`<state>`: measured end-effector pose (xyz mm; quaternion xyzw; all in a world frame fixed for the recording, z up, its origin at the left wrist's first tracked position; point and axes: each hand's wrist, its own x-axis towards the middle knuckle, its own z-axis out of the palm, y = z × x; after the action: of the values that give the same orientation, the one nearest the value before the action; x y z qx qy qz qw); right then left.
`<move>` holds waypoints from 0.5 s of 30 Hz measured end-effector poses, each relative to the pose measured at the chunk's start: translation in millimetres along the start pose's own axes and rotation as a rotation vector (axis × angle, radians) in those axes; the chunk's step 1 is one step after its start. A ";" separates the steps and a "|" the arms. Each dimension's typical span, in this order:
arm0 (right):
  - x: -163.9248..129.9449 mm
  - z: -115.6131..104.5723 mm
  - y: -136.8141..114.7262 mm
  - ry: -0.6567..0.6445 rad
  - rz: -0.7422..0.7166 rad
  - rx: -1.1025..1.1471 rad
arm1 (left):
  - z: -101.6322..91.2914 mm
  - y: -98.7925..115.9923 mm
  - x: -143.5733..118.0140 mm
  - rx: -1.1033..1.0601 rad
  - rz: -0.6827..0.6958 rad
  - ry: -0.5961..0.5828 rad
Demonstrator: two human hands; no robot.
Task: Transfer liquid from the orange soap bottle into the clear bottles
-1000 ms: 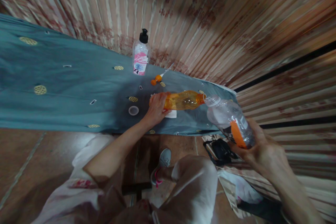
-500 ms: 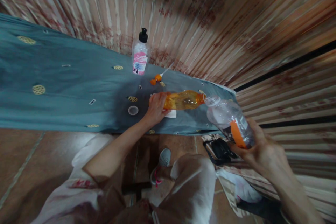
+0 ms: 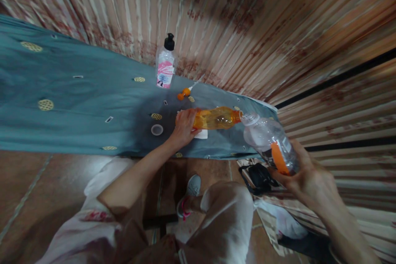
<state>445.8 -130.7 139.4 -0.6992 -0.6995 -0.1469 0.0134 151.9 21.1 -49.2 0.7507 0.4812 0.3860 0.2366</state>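
**Orange bottle mouth-to-mouth with clear bottle, pour in hand**

Head view, only one available:
- Orange bottle lies near-horizontal just above the teal cloth, base end wrapped in left hand, fingers curled tight round it. Neck points right.
- Clear bottle tilted, open mouth up-left, touching or just off the orange neck; can't tell which. Right hand clasps its lower half, fingers closed round the orange label.
- My read: keep both mouths lined up, raise the orange base slowly, hold the clear one steady and lower than the neck. Any gap means spill on the cloth.
- Left forearm reaches forward over the lap, wrist near the cloth edge. Right arm comes in from lower right, elbow out, wrist cocked back.
- Loose on cloth: white cap, small orange cap, pump bottle upright by the curtain.
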 end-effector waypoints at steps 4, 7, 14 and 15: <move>0.2 -1.3 -0.3 0.000 -0.004 0.004 | -1.4 0.6 0.3 0.003 -0.015 -0.015; 0.6 -0.5 0.5 -0.005 -0.011 0.005 | -1.9 0.0 0.3 0.001 -0.005 -0.019; 1.0 2.5 2.6 0.030 -0.034 0.005 | -1.8 0.4 0.4 -0.007 -0.008 -0.002; 0.9 2.4 2.7 0.027 -0.033 0.003 | -2.3 0.9 0.5 -0.011 -0.007 -0.006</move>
<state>448.9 -129.3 137.8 -0.6854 -0.7111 -0.1555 0.0212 150.7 21.2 -47.1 0.7488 0.4810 0.3855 0.2435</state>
